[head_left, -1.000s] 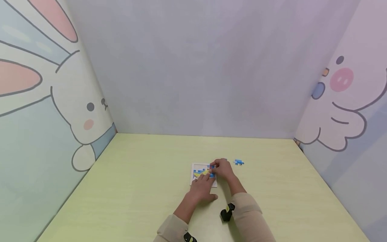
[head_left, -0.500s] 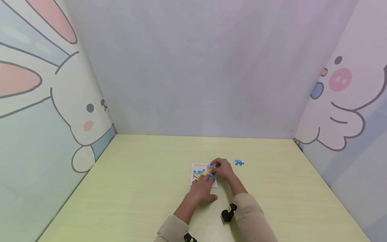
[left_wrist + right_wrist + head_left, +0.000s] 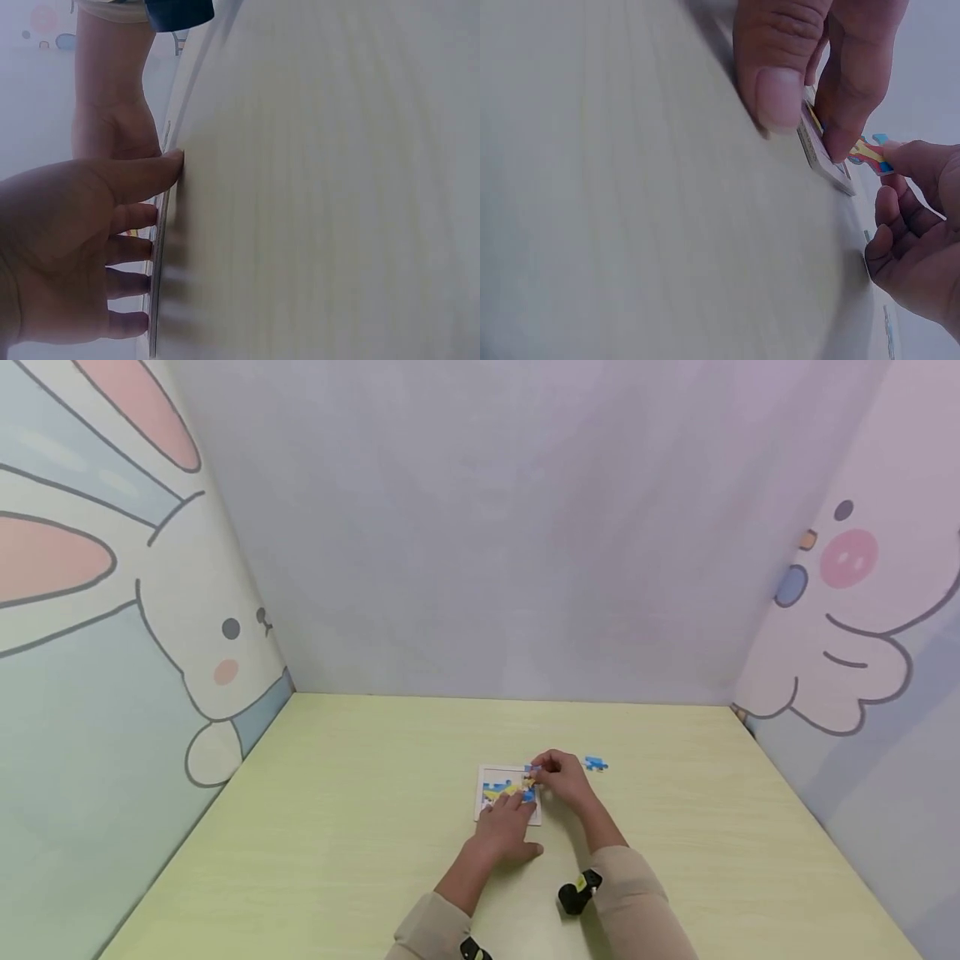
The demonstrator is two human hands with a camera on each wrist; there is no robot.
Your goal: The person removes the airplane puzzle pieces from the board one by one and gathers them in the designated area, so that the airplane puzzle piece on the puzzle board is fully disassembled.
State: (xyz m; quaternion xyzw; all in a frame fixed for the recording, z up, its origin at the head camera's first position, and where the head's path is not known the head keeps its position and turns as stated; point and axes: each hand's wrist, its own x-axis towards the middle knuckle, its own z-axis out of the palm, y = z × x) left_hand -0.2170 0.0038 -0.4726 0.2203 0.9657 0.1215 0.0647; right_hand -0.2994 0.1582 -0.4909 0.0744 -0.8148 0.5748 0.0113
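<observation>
Head view, bottom edge: two beige sleeves (image 3: 637, 893) reach in, with a black device (image 3: 580, 892) at the right wrist and another, partly cut off, at the left. Farther up the pale yellow-green table (image 3: 337, 827), the left hand (image 3: 504, 831) lies palm down, fingers straight and slightly spread, their tips on the near part of a puzzle frame (image 3: 477, 793); its thumb rests on the table outside the frame. That hand grips nothing. The frame lies flat, its white border around a partly filled picture in blue and yellow.

Just beyond, at the frame's far right corner, the right hand (image 3: 567, 779) pinches a puzzle piece (image 3: 874, 156) between thumb and finger, other fingers curled. The right wrist view shows this piece tilted, coloured blue, red and yellow. Whether it touches the frame cannot be told.

Past that hand, to its right, a loose blue piece (image 3: 596, 764) lies on the table. Farthest back stands a plain greyish wall (image 3: 480, 527).
</observation>
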